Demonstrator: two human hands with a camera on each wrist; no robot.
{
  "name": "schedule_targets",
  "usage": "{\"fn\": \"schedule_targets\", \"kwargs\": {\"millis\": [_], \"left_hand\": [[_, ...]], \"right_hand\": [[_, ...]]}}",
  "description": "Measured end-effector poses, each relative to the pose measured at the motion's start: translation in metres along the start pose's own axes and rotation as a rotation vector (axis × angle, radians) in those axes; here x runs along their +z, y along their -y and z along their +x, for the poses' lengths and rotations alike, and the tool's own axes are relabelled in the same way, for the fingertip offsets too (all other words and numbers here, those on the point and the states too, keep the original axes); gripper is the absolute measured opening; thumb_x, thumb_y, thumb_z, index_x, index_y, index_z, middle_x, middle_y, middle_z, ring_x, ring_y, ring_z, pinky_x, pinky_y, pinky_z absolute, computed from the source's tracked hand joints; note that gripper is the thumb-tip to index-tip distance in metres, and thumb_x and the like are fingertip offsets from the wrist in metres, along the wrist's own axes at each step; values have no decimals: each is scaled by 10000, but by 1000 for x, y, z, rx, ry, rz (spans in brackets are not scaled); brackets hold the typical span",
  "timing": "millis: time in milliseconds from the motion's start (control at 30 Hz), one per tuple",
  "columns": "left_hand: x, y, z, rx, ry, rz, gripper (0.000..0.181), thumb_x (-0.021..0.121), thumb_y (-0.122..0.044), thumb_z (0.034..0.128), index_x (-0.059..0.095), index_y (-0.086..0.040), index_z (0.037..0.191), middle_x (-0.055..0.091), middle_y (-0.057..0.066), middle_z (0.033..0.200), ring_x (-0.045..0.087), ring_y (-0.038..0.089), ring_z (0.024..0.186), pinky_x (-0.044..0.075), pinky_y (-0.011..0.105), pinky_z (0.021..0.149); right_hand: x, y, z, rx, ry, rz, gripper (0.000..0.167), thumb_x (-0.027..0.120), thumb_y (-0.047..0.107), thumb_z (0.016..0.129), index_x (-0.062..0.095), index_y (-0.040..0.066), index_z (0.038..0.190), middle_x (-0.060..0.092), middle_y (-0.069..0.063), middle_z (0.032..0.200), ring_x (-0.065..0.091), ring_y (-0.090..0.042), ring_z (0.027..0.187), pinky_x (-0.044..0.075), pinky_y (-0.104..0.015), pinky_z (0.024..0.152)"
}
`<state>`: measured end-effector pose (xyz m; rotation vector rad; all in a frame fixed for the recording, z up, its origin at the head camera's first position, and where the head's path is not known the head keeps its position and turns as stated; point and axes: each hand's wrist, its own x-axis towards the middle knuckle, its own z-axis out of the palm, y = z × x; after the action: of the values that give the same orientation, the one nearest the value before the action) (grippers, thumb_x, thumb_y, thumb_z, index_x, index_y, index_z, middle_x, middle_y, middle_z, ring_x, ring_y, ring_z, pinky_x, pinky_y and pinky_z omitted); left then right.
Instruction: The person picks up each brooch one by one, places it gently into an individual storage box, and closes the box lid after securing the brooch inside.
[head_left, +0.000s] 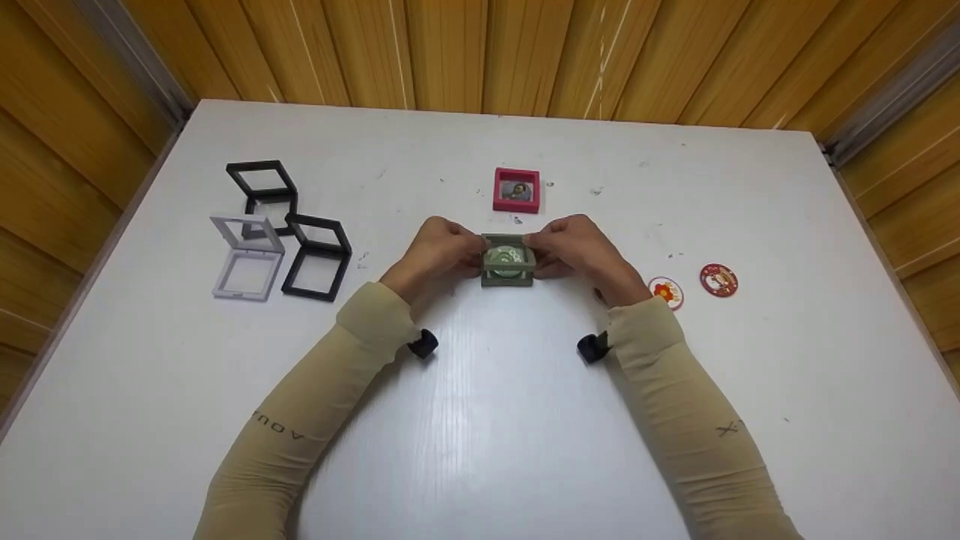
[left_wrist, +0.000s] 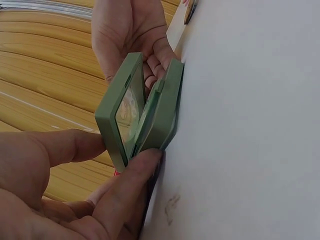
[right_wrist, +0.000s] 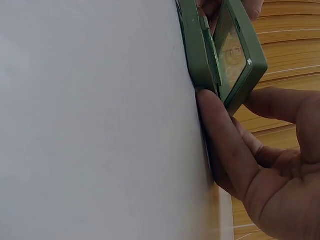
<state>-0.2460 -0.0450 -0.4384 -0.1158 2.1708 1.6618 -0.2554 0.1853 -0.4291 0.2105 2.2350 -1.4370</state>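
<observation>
A green hinged display frame [head_left: 508, 280] sits on the table, its lid [left_wrist: 114, 107] tilted partway over the base [left_wrist: 167, 107]. Inside it lies a round, pale green badge [head_left: 505, 257], seen through the clear window. My left hand [head_left: 441, 251] pinches the frame's left side, thumb on the lid and a finger low on the base. On the opposite side, my right hand [head_left: 577, 245] grips it likewise; in the right wrist view one finger [right_wrist: 220, 120] presses the base near the tabletop. Parts of both hands are hidden behind the frame.
Beyond the hands stands a red frame [head_left: 497, 196] with a picture in it. To the left are two black open frames [head_left: 291, 277] and a white open frame [head_left: 220, 283]. A flower badge [head_left: 677, 288] and a red badge [head_left: 719, 280] lie to the right.
</observation>
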Motion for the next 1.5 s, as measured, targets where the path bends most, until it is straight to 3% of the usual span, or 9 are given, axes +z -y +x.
{"fn": "schedule_targets", "kwargs": {"millis": [367, 733, 1500], "left_hand": [[3, 0, -1, -34, -9, -21, 205, 718, -92, 984, 707, 57, 1125, 748, 172, 1059, 740, 239, 948, 621, 297, 802], [3, 2, -2, 9, -4, -38, 201, 730, -34, 948, 728, 87, 1108, 731, 178, 1086, 733, 210, 907, 623, 297, 795], [3, 2, -2, 27, -7, -2, 193, 757, -5, 939, 741, 95, 1104, 731, 186, 1100, 734, 207, 873, 624, 292, 777]], "right_hand": [[0, -1, 0, 2, 3, -37, 301, 729, 247, 1011, 733, -24, 1143, 753, -134, 1025, 716, -157, 848, 618, -280, 770], [1, -2, 1, 5, -8, -14, 259, 751, 205, 988, 740, -12, 1128, 742, -138, 1059, 720, -163, 854, 621, -280, 764], [1, -2, 0, -14, -1, -37, 263, 759, 207, 998, 740, -18, 1133, 730, -140, 1035, 703, -154, 824, 618, -268, 749]]}}
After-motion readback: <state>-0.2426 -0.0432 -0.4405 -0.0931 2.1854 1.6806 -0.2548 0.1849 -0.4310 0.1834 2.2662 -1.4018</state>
